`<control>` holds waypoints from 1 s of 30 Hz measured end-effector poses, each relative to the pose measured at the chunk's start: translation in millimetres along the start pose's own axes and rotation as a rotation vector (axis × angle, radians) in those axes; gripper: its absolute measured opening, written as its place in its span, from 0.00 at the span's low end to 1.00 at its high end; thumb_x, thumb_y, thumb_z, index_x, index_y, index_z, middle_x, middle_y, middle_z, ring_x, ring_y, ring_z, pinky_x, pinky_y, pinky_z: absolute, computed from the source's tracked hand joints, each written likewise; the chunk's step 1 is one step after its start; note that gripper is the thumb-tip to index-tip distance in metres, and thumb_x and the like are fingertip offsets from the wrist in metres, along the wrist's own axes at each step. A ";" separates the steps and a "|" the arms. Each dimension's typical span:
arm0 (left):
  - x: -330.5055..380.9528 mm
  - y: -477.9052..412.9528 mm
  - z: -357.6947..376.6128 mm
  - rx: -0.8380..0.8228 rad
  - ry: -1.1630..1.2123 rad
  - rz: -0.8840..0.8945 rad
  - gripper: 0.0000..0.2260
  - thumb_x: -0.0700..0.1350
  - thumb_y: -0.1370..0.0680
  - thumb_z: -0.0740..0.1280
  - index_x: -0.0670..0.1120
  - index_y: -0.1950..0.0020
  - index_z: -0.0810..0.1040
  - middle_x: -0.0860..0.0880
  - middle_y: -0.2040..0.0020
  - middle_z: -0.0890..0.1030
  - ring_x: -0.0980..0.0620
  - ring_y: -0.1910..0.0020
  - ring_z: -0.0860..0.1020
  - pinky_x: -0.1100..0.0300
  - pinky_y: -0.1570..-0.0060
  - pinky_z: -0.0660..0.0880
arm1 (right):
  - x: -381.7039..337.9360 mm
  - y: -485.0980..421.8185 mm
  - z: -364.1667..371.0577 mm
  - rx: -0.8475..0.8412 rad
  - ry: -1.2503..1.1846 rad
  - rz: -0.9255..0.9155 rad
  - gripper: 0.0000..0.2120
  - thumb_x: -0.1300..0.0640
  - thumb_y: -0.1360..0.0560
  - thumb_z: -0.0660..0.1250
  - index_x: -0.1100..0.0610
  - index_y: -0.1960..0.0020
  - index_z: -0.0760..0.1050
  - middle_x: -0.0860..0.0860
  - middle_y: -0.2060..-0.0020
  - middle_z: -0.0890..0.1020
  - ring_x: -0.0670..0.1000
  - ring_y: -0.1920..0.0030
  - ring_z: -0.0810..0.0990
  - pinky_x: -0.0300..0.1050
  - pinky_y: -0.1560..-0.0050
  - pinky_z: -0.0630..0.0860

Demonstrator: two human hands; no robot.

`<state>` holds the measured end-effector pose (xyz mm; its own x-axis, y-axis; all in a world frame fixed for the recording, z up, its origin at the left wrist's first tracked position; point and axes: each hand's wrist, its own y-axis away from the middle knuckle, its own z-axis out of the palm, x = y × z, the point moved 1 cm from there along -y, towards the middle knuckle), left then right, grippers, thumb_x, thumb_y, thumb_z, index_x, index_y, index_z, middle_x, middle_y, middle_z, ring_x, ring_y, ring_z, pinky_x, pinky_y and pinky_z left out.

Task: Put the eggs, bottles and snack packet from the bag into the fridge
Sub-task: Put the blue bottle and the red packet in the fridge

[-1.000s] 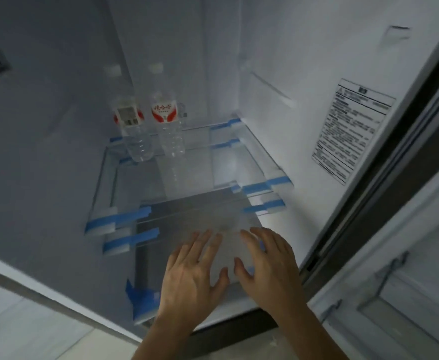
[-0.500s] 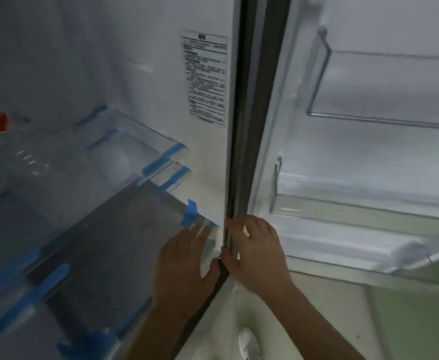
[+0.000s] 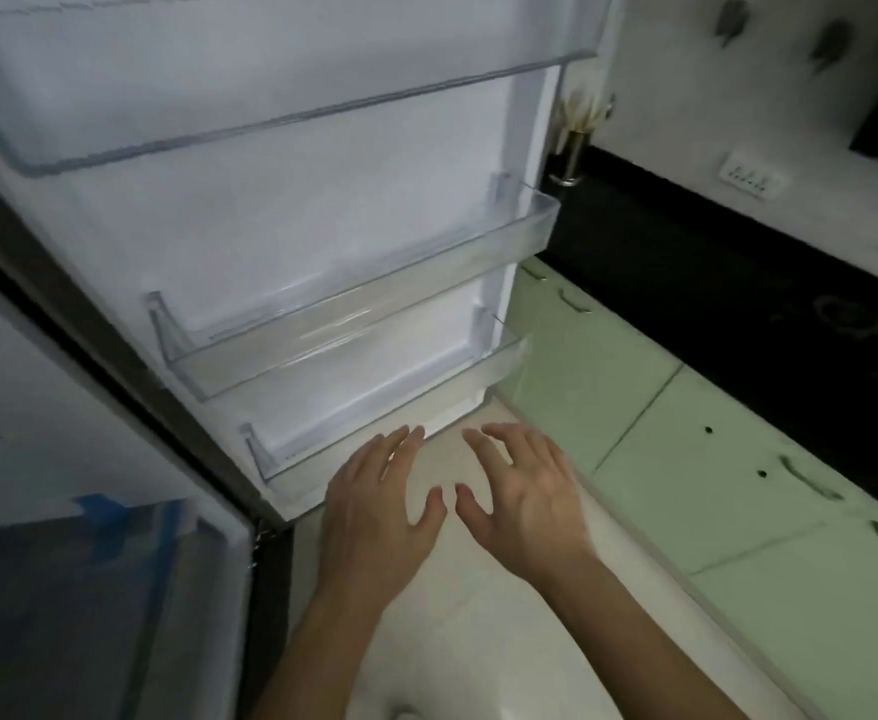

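Note:
The open fridge door (image 3: 270,163) fills the upper left, its clear door bins (image 3: 353,309) holding nothing. My left hand (image 3: 379,506) and my right hand (image 3: 525,496) hover side by side, fingers spread and palms down, over the pale floor just below the lowest door bin (image 3: 390,407). Neither hand holds anything. A corner of the fridge interior with blue tape (image 3: 109,517) shows at the lower left. No bag, eggs, bottles or snack packet are in view.
Light green cabinet fronts (image 3: 738,511) with dark handles run along the right under a black countertop (image 3: 712,262). A metal holder of utensils (image 3: 577,142) stands on the counter by the door's edge. A white wall socket (image 3: 751,176) sits above.
My view has swung right, from the fridge shelves with two bottles to the open door and cabinets. Both hands left the lower shelf's front edge and now hang over the floor.

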<state>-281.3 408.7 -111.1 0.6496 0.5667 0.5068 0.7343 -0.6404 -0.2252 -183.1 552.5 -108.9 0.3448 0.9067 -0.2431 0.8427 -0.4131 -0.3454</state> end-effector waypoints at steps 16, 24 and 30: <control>252.2 83.8 117.5 -0.423 0.166 0.805 0.27 0.56 0.24 0.60 0.49 0.27 0.69 0.50 0.31 0.76 0.47 0.32 0.73 0.46 0.36 0.73 | 112.3 278.9 -144.0 0.223 0.304 0.905 0.25 0.43 0.27 0.64 0.53 0.33 0.76 0.52 0.40 0.80 0.56 0.41 0.79 0.54 0.40 0.75; 322.0 197.5 119.6 -0.533 0.192 1.053 0.27 0.58 0.24 0.59 0.50 0.27 0.70 0.52 0.30 0.75 0.50 0.30 0.72 0.49 0.34 0.71 | 82.2 408.2 -174.1 0.277 0.340 1.170 0.25 0.43 0.27 0.64 0.52 0.33 0.75 0.51 0.40 0.80 0.57 0.41 0.79 0.55 0.39 0.75; 362.2 266.5 119.1 -0.609 0.215 1.174 0.27 0.57 0.24 0.58 0.51 0.26 0.70 0.53 0.29 0.74 0.52 0.30 0.70 0.51 0.32 0.69 | 59.0 492.1 -202.3 0.360 0.409 1.332 0.26 0.42 0.26 0.61 0.53 0.33 0.76 0.51 0.39 0.80 0.57 0.38 0.78 0.56 0.37 0.73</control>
<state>173.1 505.1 -86.6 0.7457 -0.5305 0.4031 -0.4738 -0.8476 -0.2390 335.5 420.1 -109.8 0.9227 -0.2293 -0.3100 -0.3222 -0.9000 -0.2935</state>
